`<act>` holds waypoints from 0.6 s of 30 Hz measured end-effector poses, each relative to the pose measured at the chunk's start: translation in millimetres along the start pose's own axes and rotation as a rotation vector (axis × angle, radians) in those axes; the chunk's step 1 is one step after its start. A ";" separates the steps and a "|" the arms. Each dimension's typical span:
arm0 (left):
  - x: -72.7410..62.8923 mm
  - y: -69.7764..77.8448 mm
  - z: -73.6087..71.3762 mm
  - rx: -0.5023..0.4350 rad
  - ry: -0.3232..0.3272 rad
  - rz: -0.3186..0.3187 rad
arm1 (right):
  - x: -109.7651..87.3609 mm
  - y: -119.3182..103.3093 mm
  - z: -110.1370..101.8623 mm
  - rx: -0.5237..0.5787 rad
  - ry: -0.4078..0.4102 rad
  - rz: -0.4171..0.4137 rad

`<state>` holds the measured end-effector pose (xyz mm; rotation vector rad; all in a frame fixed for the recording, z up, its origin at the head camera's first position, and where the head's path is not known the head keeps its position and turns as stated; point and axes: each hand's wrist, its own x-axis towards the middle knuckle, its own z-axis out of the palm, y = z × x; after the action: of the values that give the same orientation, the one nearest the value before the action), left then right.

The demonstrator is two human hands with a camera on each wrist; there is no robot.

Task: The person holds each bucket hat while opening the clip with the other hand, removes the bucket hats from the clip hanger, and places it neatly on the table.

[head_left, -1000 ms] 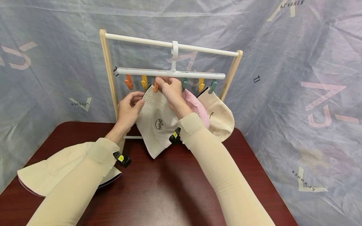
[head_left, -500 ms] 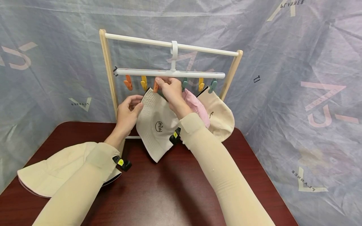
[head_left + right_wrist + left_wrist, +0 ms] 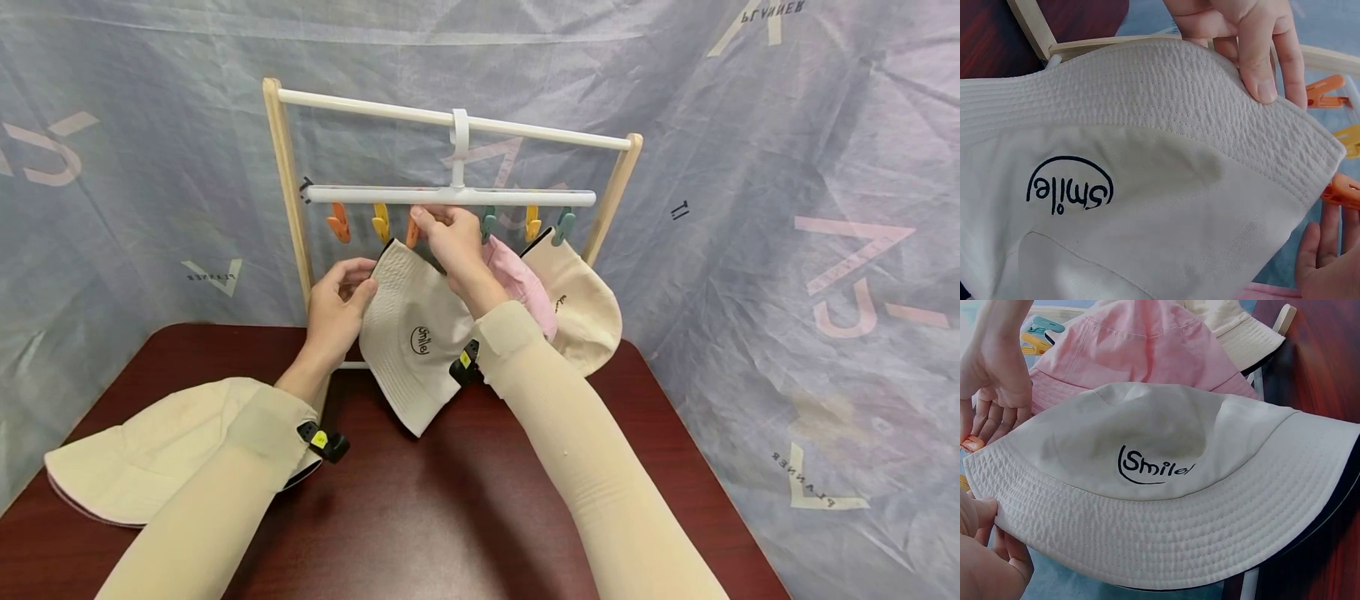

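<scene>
An off-white bucket hat (image 3: 420, 333) with a black "Smile" print hangs below the hanger, its dark lining showing at the rim. My left hand (image 3: 333, 312) pinches its brim on the left side, thumb on the stitched face in the right wrist view. With thumb and fingers, my right hand (image 3: 457, 242) pinches an orange clip (image 3: 412, 229) on the hanger bar. The clip's lower end sits right at the hat's edge, beside the top brim corner, as the orange clip (image 3: 1341, 190) in the right wrist view also shows.
The white hanger (image 3: 450, 197) hangs from a wood-ended rack (image 3: 360, 104). Left of my hands are free orange (image 3: 339, 223) and yellow clips (image 3: 381, 222). A pink hat (image 3: 521, 279) and a cream hat (image 3: 581, 308) hang at right. Another cream hat (image 3: 165, 442) lies on the table's left.
My left hand and the off-white hat have sunk slightly, the brim corner dropping lower beside the orange clip. The hanger bar has shifted a little down and left. My right hand keeps its pinch.
</scene>
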<state>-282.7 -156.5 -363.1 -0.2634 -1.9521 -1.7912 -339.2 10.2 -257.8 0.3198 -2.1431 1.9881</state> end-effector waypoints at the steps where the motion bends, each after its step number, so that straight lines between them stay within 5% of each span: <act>1: -0.5 0.0 0.1 -0.004 0.002 0.001 | -0.1 0.0 -0.2 0.001 0.000 0.003; 18: -12.0 -0.4 -1.4 -0.048 0.037 -0.008 | -6.0 -0.4 -2.7 0.053 -0.046 -0.028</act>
<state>-272.2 -155.8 -369.0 -0.2368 -1.8889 -1.8366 -333.3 13.0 -258.9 0.4056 -2.1036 2.0435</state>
